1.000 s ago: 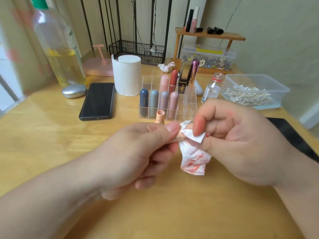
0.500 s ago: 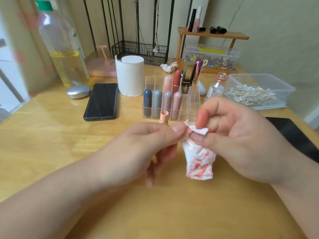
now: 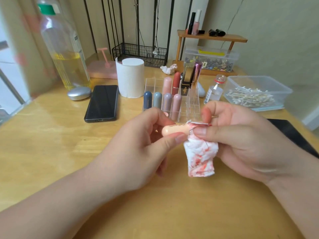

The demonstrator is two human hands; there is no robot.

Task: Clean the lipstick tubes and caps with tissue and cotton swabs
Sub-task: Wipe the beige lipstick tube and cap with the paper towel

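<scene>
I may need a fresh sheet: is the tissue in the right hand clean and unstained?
No, the tissue pinched in the right hand is blotched with red-pink smears across its hanging part.

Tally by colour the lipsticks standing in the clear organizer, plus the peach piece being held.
Dark blue lipstick: 1
Grey-blue lipstick: 1
Mauve lipstick: 1
Pink lipsticks: 2
Red-brown lipstick: 1
Black-and-gold lipstick: 1
Metallic purple lipstick: 1
Peach cap, in the left hand, against the right hand's tissue: 1
Total: 9

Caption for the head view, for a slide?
Left hand holds a peach lipstick cap while right hand pinches a stained tissue against its end.
</scene>
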